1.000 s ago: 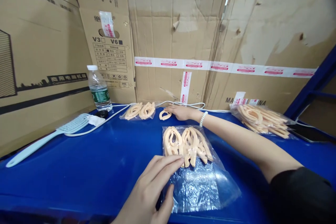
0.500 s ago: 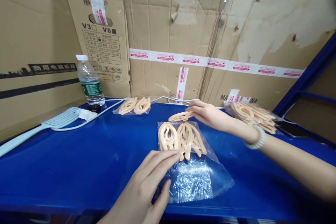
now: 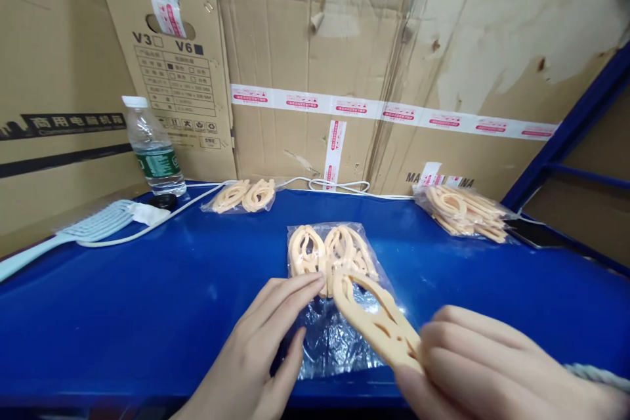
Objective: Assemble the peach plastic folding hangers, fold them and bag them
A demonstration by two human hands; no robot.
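Note:
My right hand (image 3: 472, 361) is closed on the lower end of a beige cut-out oval piece (image 3: 377, 321), which tilts up and left over a clear plastic bag (image 3: 335, 341). Inside the bag's far part lie several similar beige pieces (image 3: 308, 249). Resting on the bag's left side is my left hand (image 3: 260, 335), its fingers stretched out and fingertips against the bagged pieces. The thumb is spread apart from them.
Another bag of beige pieces (image 3: 241, 195) lies at the back left, and a fuller bag (image 3: 462, 210) at the back right beside a dark flat device (image 3: 536, 233). A water bottle (image 3: 155, 151), pale blue hairbrush (image 3: 93, 223) and white cable (image 3: 197, 203) occupy the left. Cardboard (image 3: 315, 46) walls the back.
My right hand has come from behind the bag toward me, lifting the loose beige piece and bringing it over the bag's near part. My left hand stays on the bag. The view shifts slightly.

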